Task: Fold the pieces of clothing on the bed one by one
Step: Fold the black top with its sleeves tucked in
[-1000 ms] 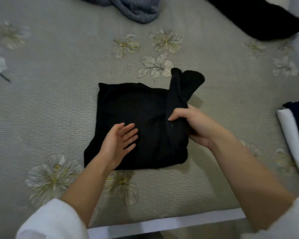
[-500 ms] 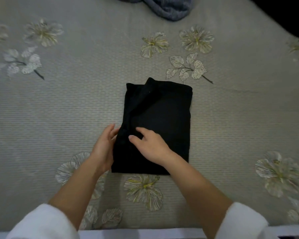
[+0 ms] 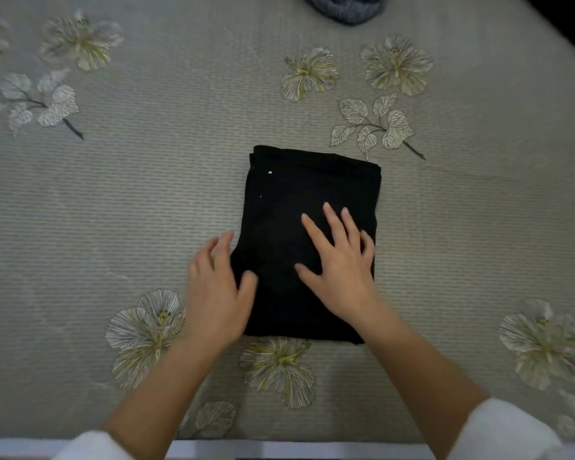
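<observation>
A black garment [image 3: 299,190] lies folded into a neat upright rectangle in the middle of the grey flowered bedspread [image 3: 113,210]. My right hand [image 3: 337,263] lies flat on its lower right part, fingers spread and straight, pressing down. At the garment's lower left edge is my left hand [image 3: 218,290]; its thumb lies over the cloth and its fingers rest on the bedspread beside the edge. It looks slightly blurred.
A grey-blue knitted garment [image 3: 346,8] lies bunched at the far top edge. A dark cloth [image 3: 565,21] fills the top right corner. The bed's white near edge [image 3: 279,449] runs along the bottom between my white sleeves.
The sleeve sticking up at the right was folded over, so the square bundle became a narrow rectangle. My right hand then slid from the left part to the right part and flattened out.
</observation>
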The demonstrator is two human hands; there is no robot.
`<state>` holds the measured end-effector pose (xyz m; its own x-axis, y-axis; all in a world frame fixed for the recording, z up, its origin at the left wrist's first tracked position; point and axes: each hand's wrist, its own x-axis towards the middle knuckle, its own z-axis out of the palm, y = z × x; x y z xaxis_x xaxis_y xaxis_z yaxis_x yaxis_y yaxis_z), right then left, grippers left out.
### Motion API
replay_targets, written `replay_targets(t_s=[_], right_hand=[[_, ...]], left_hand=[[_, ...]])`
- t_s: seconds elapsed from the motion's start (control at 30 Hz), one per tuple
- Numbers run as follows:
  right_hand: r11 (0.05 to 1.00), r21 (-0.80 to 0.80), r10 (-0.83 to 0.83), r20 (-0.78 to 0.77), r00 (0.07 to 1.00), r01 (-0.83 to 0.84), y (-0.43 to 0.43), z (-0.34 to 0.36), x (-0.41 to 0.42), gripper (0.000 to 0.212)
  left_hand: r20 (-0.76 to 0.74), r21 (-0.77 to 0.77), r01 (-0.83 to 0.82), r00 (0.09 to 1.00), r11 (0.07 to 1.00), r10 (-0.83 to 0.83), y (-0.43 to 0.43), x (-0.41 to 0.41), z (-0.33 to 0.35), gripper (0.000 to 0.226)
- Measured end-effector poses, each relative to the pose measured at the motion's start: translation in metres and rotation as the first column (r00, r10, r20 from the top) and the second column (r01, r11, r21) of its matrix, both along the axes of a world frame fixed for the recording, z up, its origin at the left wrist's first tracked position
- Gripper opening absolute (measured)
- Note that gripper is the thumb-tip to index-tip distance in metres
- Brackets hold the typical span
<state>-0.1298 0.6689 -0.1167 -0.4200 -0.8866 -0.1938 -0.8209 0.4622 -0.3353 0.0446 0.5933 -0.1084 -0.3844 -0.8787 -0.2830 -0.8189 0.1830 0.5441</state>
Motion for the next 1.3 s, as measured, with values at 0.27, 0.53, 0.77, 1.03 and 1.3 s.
replay_targets(t_s=[0.27, 0.53, 0.77, 1.03, 1.3], right_hand=[[0.680, 0.181, -0.629, 0.642, 0.438, 0.711, 0.040, -0.008, -0.030, 0.091], [0.662, 0.746, -0.709, 0.593, 0.382, 0.069, 0.060, 0.021, -0.017, 0.033], [0.934, 0.297, -0.358, 0.767, 0.533, 0.200, 0.049, 0.031, 0.011, 0.016], [0.962, 0.265, 0.048, 0.068, 0.996, -0.065, 0.013, -0.001, -0.025, 0.056], [0.890, 0.079, -0.446, 0.363, 0.818, 0.449, 0.013, -0.020, -0.033, 0.073]], left_hand=[[0.090, 0.363, -0.216, 0.976, 0.906, 0.197, 0.012, -0.003, -0.015, 0.081], [0.008, 0.345, -0.468, 0.868, 0.814, 0.496, -0.048, 0.027, 0.012, 0.066], [-0.069, 0.080, -0.555, 0.826, 0.828, 0.560, -0.045, 0.042, 0.005, 0.083], [-0.069, 0.199, -0.524, 0.836, 0.828, 0.545, 0.057, 0.042, -0.014, 0.101], [-0.106, 0.385, -0.605, 0.722, 0.697, 0.684, 0.034, 0.056, -0.014, 0.090]])
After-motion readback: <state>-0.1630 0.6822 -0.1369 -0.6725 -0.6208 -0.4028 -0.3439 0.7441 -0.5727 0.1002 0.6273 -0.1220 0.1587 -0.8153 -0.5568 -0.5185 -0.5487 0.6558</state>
